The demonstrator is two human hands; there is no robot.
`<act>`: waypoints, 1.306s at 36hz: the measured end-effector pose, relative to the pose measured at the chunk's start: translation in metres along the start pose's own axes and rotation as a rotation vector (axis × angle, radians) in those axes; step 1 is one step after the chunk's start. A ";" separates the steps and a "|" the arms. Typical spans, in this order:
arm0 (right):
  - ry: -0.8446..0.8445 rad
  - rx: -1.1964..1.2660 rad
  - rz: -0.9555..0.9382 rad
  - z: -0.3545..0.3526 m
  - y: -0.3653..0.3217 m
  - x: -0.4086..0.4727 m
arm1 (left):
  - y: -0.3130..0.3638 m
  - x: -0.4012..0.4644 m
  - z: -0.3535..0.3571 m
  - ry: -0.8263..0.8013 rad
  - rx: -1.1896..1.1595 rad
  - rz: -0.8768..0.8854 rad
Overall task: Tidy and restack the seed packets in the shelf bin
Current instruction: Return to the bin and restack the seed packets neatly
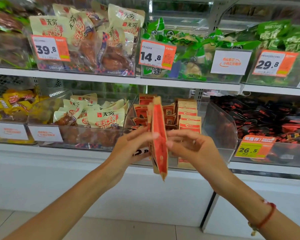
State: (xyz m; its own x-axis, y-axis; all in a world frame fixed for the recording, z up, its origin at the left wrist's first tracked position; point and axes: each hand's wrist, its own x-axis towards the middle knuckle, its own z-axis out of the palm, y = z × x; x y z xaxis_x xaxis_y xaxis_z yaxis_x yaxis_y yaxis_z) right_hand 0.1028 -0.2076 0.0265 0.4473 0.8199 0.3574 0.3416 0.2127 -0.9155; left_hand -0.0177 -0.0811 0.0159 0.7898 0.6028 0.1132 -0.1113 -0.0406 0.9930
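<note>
we pinch a small stack of seed packets (158, 135) upright between our left hand (132, 146) and right hand (191, 144), in front of the clear shelf bin (218, 125), probably squaring their edges, though blur hides the fingertips.

Two hands, left hand (130, 146) and right hand (194, 146), hold one bunch of seed packets (158, 137), its number unclear; more stand in one clear bin (220, 129). Four numbered price tags show fully: 39.8 (49, 48), 14.8 (157, 55), 29.8 (274, 64), 26.5 (254, 148)
</note>
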 end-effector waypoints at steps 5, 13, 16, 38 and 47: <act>-0.005 -0.134 -0.129 0.013 0.004 -0.005 | 0.002 0.001 -0.007 0.147 -0.143 0.013; 0.063 -0.249 -0.221 0.025 0.003 -0.006 | -0.001 0.002 -0.004 0.281 -0.109 0.070; 0.133 -0.320 -0.250 0.028 0.005 -0.005 | 0.001 0.000 0.001 0.347 -0.098 0.091; 0.052 0.016 0.179 -0.006 0.025 0.014 | -0.004 -0.004 0.004 0.382 0.174 0.318; 0.201 -0.072 -0.125 -0.001 0.009 0.009 | -0.007 -0.002 0.003 0.402 0.005 0.209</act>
State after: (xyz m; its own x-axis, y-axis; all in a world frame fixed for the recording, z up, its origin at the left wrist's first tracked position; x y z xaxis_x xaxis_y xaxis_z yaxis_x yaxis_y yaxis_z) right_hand 0.1104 -0.1986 0.0219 0.5505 0.6658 0.5036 0.4598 0.2618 -0.8486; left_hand -0.0169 -0.0849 0.0086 0.4537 0.8429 0.2894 -0.2397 -0.1973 0.9506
